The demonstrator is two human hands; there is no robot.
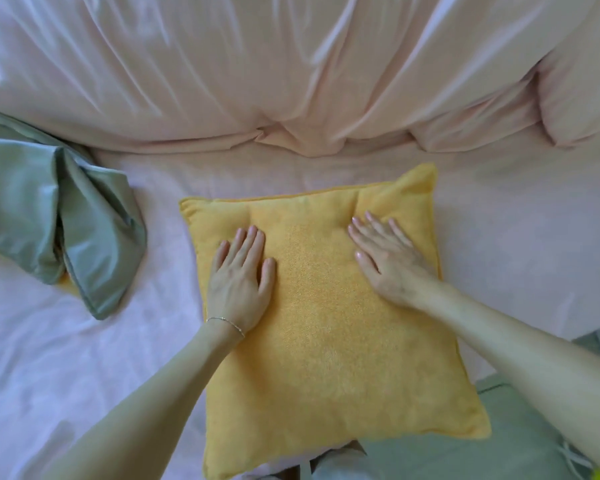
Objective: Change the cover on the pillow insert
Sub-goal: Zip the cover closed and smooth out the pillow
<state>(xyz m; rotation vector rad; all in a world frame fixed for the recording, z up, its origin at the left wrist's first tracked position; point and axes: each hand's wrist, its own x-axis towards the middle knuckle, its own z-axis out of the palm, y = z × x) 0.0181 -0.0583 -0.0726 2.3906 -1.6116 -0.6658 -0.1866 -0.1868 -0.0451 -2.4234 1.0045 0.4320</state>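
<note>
Pillow (333, 323) under both flat hands, on bed (84, 341).

Yellow pillow (333, 306) lies mid-bed, near edge, taking up the centre. Both hands flat on its far half: left hand (239, 278) by the left edge, right hand (388, 258) toward the far right corner; a strip of bare cover lies between them. Left of the pillow, open pink sheet (84, 358) runs to the near left corner. Green cover (59, 220) crumpled at far left, apart from the pillow, a gap of sheet between. Far side: a band of flat sheet, then the bunched pink duvet (291, 81) walls off the whole width. Right of the pillow, sheet lies open to the bed's edge.
</note>
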